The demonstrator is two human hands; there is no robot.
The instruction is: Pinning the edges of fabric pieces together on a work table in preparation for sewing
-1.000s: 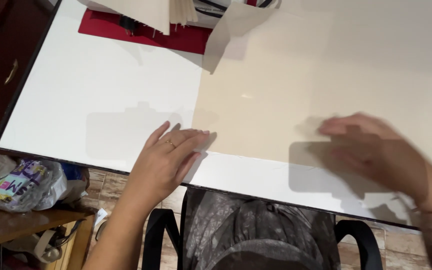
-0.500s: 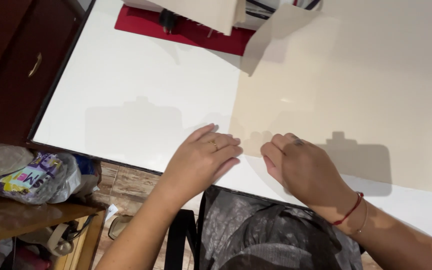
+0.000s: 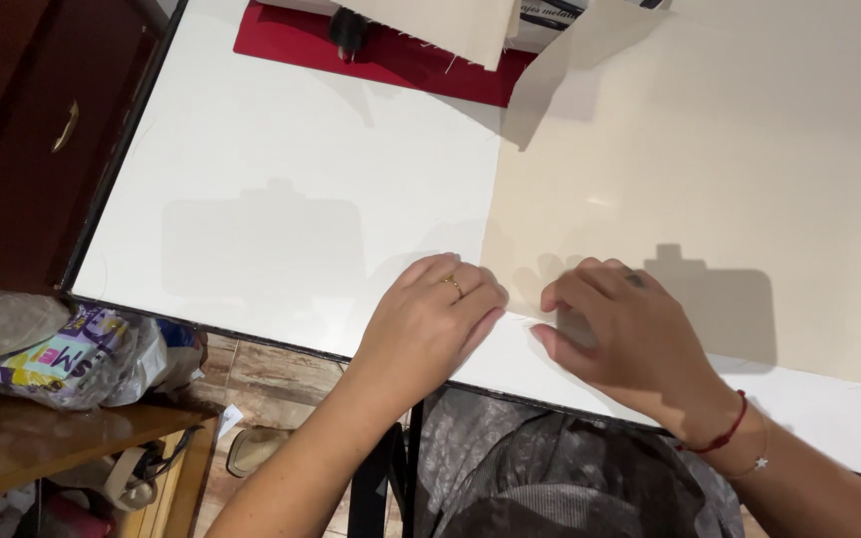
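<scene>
Seen from above, a person's two bare hands rest at the near edge of a white tabletop (image 3: 281, 189). A large sheet of cream fabric (image 3: 710, 169) lies flat across the right part of the tabletop, its left edge running straight down to a corner close to the hands. The left hand (image 3: 429, 324) lies palm down with fingers together and stretched out, grasping nothing; its fingertips touch the near left corner of the fabric, and a gold ring (image 3: 451, 285) shows on one finger. The right hand (image 3: 622, 334) sits just beside it, on the fabric's near edge, with its fingers curled and pressing down; whether it pinches the fabric cannot be told. A red string bracelet (image 3: 727, 428) circles the right wrist. At the far side of the tabletop lies a red mat (image 3: 391, 60), and a folded piece of the same cream fabric (image 3: 440, 25) hangs over it. To the left stands dark wooden furniture with brass handles (image 3: 65, 127). Lower left, a wooden shelf (image 3: 62, 433) holds a colourful plastic bag (image 3: 72, 354). Below the tabletop edge is grey patterned cloth (image 3: 540, 478).
</scene>
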